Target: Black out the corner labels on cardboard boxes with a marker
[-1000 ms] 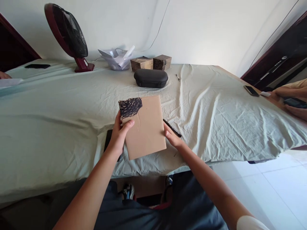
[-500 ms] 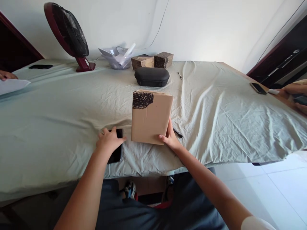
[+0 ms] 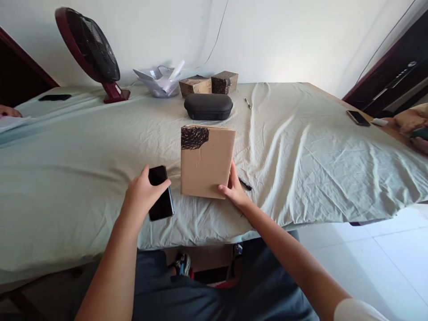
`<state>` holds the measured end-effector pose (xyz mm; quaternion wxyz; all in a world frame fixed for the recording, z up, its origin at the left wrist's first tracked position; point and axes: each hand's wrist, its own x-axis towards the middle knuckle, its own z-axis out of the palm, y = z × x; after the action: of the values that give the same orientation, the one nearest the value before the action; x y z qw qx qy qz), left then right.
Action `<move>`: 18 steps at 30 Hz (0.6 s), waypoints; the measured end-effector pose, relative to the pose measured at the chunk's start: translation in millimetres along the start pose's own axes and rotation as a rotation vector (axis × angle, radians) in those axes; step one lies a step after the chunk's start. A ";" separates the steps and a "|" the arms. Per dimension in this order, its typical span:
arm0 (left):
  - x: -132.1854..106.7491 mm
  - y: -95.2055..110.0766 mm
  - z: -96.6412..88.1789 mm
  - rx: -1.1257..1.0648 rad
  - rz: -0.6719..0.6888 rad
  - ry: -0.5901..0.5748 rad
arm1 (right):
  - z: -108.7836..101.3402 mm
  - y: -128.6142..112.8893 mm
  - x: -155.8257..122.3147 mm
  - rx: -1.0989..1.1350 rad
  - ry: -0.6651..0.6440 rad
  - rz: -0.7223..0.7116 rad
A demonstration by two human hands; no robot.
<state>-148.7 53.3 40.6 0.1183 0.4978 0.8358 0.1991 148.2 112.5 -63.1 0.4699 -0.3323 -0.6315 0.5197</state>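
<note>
My left hand (image 3: pixel 144 189) grips a dark smartphone (image 3: pixel 162 205) by its sides, thumb on the right edge and fingers around the left; the screen faces up. In my right hand (image 3: pixel 234 189) is a brown cardboard box (image 3: pixel 207 167) with black scribbles at its upper left corner. The thumb presses on the box's front face near the lower right, and the other fingers go behind it. A black pen (image 3: pixel 245 183) lies on the cloth just right of that hand.
Beyond the box sit a black zip case (image 3: pixel 208 107), two patterned boxes (image 3: pixel 224 84), a clear plastic bowl (image 3: pixel 160 88) with papers and a red fan (image 3: pixel 115 91). More phones (image 3: pixel 358 118) lie at both far sides. Other people's hands (image 3: pixel 409 122) show at left and right edges.
My left hand has closed on the smartphone and lifted it slightly, so more of its screen shows. The box stays in my right hand, and the whole view has shifted a little.
</note>
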 end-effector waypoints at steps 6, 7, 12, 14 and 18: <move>-30.1 26.9 -14.5 -0.304 0.303 0.312 | -0.1 8.9 1.2 0.017 -0.032 -0.020; -33.9 30.5 -14.8 -0.307 0.372 0.357 | -0.2 9.9 1.3 0.014 -0.033 -0.022; -39.2 53.5 -24.1 -0.210 0.614 0.517 | -0.1 14.1 1.5 0.010 -0.042 -0.033; -36.9 64.5 -33.2 -0.188 0.653 0.557 | -0.2 15.4 1.5 0.008 -0.049 -0.033; -33.3 82.8 -48.4 -0.198 0.650 0.572 | -0.6 17.2 1.2 0.028 -0.053 -0.033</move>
<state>-87.0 48.8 121.2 -0.1392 0.6457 0.6121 0.4348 147.2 117.9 -79.5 0.4658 -0.3015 -0.6419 0.5293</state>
